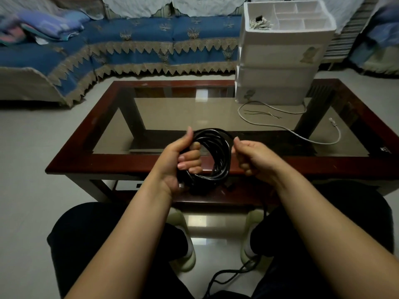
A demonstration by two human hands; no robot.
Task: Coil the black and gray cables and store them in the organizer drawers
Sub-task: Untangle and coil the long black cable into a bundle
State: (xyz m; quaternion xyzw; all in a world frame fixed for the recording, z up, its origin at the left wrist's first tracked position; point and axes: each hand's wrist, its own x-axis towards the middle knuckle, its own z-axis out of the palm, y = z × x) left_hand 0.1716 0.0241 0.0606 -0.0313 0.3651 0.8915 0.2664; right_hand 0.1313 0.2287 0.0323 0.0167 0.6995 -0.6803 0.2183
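No legible text, label, brand or number anywhere in view. White mark on right edge of counter: too small and blurred to read. Two faded stickers on organizer drawers, one on upper drawer front, one on lowest drawer front: pictures only, no lettering made out.
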